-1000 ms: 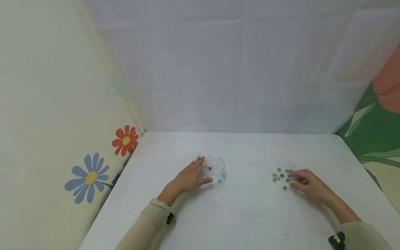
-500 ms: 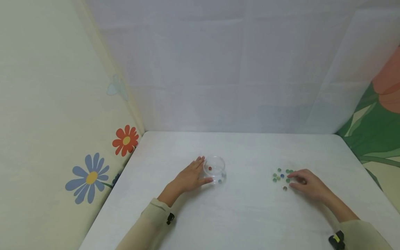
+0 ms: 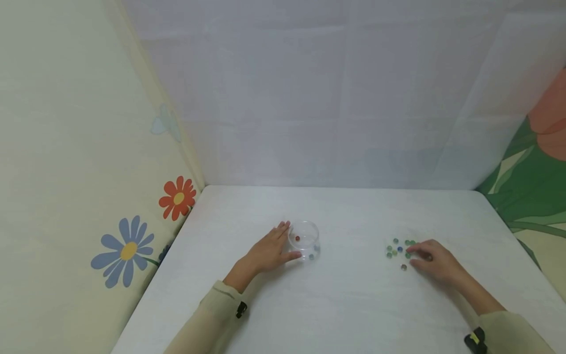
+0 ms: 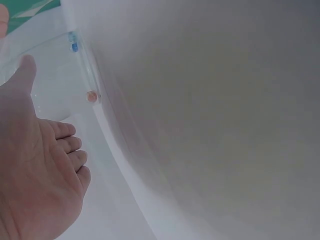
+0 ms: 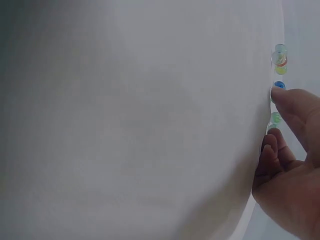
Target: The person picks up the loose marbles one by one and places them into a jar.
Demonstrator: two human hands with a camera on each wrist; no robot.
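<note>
From the head view, the left hand (image 3: 267, 253) sits right alongside a clear container (image 3: 309, 234), thumb and fingers spread apart, a red marble (image 3: 297, 238) showing inside. Across the white surface (image 3: 336, 305), the right hand (image 3: 435, 263) bends over loose marbles (image 3: 400, 249), its tips right by a green one; whether it grips anything, I can't tell. In the left wrist view, there's the bare palm, thumb raised, red and blue marbles beyond. And in the right wrist view, one digit overlaps a blue marble (image 5: 280, 85), others folded below.
</note>
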